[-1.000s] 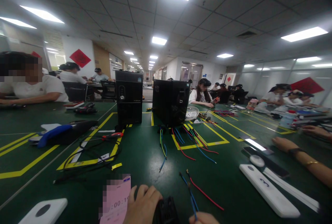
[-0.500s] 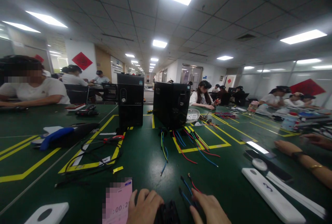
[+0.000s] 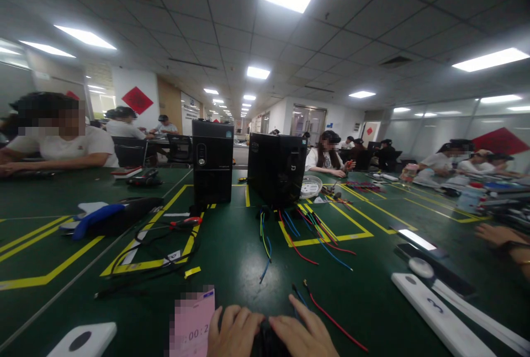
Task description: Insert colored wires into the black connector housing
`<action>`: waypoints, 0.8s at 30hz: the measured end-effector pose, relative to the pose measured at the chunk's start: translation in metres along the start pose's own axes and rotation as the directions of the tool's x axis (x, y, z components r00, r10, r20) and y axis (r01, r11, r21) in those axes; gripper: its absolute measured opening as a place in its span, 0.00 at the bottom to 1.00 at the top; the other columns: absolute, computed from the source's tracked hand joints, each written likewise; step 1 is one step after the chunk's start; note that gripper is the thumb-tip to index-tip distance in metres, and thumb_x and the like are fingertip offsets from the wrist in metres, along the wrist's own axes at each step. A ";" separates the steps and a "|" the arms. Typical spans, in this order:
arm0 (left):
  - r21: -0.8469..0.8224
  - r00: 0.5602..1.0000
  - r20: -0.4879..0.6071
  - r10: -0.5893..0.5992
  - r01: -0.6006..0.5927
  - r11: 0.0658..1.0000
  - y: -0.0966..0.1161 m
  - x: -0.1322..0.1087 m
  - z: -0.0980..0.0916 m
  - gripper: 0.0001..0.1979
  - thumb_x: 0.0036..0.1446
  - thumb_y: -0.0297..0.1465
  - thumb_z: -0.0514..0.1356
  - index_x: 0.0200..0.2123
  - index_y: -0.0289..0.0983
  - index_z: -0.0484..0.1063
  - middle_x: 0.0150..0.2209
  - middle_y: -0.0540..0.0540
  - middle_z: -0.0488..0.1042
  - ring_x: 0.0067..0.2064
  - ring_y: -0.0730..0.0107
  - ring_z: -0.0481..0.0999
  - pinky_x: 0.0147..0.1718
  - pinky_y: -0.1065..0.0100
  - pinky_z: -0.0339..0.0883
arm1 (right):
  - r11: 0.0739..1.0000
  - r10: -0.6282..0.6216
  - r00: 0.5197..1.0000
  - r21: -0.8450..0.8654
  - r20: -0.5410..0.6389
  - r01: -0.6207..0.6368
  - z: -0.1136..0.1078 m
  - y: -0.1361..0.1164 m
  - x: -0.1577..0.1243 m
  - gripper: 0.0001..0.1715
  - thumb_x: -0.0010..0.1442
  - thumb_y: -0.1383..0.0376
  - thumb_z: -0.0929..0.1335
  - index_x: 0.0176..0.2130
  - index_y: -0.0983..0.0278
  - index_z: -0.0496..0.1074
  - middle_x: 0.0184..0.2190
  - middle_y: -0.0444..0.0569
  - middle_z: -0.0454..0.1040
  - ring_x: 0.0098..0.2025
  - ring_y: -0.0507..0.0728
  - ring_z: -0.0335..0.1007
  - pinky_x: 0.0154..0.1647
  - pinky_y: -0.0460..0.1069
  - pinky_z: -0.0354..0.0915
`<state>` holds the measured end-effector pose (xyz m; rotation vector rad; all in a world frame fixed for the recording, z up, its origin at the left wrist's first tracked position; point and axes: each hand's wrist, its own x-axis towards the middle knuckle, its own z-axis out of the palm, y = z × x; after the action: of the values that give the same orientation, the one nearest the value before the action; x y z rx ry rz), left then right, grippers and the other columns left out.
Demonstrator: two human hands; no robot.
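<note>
At the bottom edge of the head view my left hand point(image 3: 234, 332) and my right hand point(image 3: 304, 335) meet over a small black object point(image 3: 265, 340), mostly hidden between them. Both hands rest on it with fingers curled around it. A red wire point(image 3: 333, 318) and a blue wire point(image 3: 298, 294) lie on the green table point(image 3: 232, 252) just right of my right hand. A pink timer point(image 3: 192, 326) sits left of my left hand.
Two black computer towers point(image 3: 212, 161) point(image 3: 276, 168) stand mid-table with coloured wires point(image 3: 306, 230) spilling out. Black cables point(image 3: 144, 252) lie left, a white bar marked 3 point(image 3: 434, 310) right, a white device point(image 3: 80, 340) bottom left. Other people sit around; another person's hand point(image 3: 497, 234) rests at right.
My right hand has come in from the lower right onto the black object beside my left hand. The view has tilted slightly up. The person's arm at right has drawn back.
</note>
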<state>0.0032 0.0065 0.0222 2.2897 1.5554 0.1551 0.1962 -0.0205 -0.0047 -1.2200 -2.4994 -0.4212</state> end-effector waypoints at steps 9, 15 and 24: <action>-0.016 0.998 0.060 0.034 -0.033 0.999 -0.003 -0.003 -0.024 0.25 0.49 0.25 0.47 0.49 0.49 0.66 0.49 0.53 0.70 0.53 0.55 0.61 0.52 0.46 0.49 | 0.872 0.318 0.830 0.203 0.459 -0.446 -0.075 0.034 -0.008 0.37 0.44 0.73 0.67 0.54 0.53 0.64 0.57 0.43 0.64 0.63 0.64 0.44 0.61 0.63 0.46; -0.007 0.999 0.037 -0.011 0.012 1.000 -0.001 -0.001 -0.023 0.22 0.48 0.27 0.51 0.48 0.50 0.67 0.48 0.54 0.71 0.53 0.53 0.62 0.51 0.46 0.49 | 0.865 0.364 0.871 0.227 0.331 -0.448 -0.079 0.082 -0.041 0.32 0.52 0.72 0.62 0.55 0.49 0.62 0.57 0.41 0.63 0.62 0.57 0.50 0.61 0.57 0.50; -0.007 0.999 -0.029 -0.034 0.034 0.999 0.001 -0.002 -0.032 0.22 0.42 0.36 0.61 0.45 0.49 0.70 0.46 0.52 0.73 0.52 0.52 0.64 0.50 0.48 0.52 | 0.898 0.380 0.898 0.146 0.221 -0.416 -0.083 0.107 -0.037 0.33 0.55 0.72 0.58 0.59 0.53 0.55 0.63 0.42 0.52 0.63 0.52 0.45 0.63 0.54 0.47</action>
<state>-0.0058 0.0120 0.0528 2.2640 1.6048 0.1852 0.3163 -0.0160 0.0675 -1.7070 -2.2774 0.0401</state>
